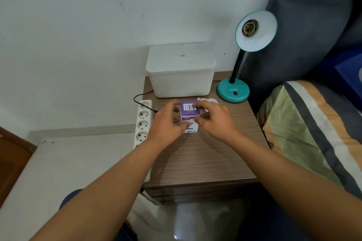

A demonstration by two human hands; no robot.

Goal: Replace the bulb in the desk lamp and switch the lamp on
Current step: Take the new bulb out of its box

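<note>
Two bare forearms reach forward from the bottom corners of the view and converge toward the centre, both wrists held nearly straight. The left hand [166, 123] is seen from the back, knuckles up, its fingers [172, 104] curled round the left side of a small purple and white box [189, 112], the thumb tucked low against the front face. The right hand [215, 121] mirrors it from the other side, its index finger laid across the top edge by the barcode and its thumb pinching the front just below. Both hands grip the box between them, the fingertips close together over its top.
</note>
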